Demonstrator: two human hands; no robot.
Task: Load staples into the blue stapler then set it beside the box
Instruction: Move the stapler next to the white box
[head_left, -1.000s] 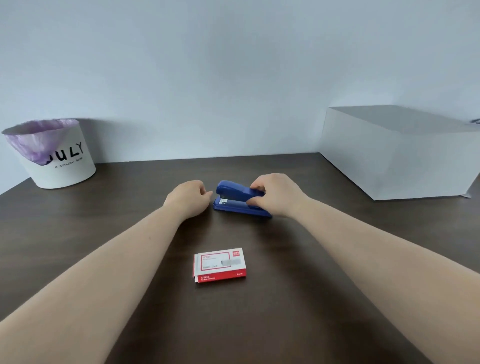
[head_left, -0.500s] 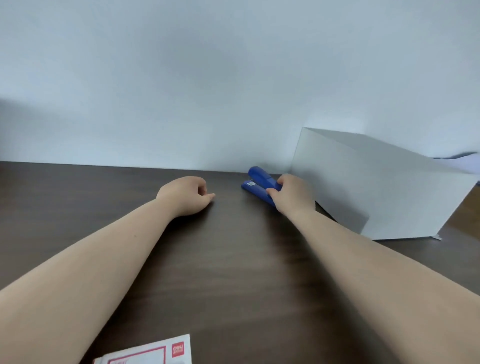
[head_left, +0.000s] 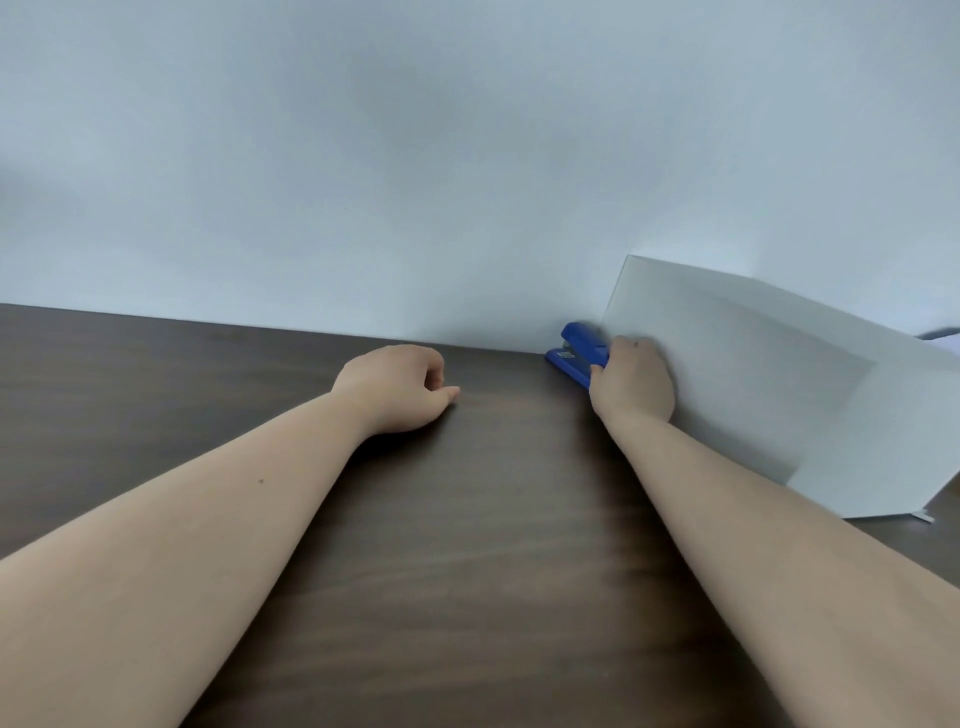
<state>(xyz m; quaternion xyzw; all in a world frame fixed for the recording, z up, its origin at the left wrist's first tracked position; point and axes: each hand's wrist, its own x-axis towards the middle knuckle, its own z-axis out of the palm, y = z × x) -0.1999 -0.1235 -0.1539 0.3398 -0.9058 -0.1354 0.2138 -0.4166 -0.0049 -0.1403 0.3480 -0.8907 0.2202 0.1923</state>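
The blue stapler (head_left: 577, 353) lies closed on the dark wooden table (head_left: 467, 545), far back and right, touching or nearly touching the left wall of the big white box (head_left: 779, 395). My right hand (head_left: 632, 379) is wrapped over the stapler's near end, hiding its rear half. My left hand (head_left: 402, 387) rests on the table left of centre, loosely curled, with nothing in it. The staple box is out of view.
A pale wall (head_left: 415, 156) rises right behind the table's far edge. The white box fills the right side of the table. A bit of white paper (head_left: 943, 343) shows behind the box.
My right hand has carried the stapler farther right and back, up against the white box. The view has swung up and right, so the staple box has dropped out of sight.
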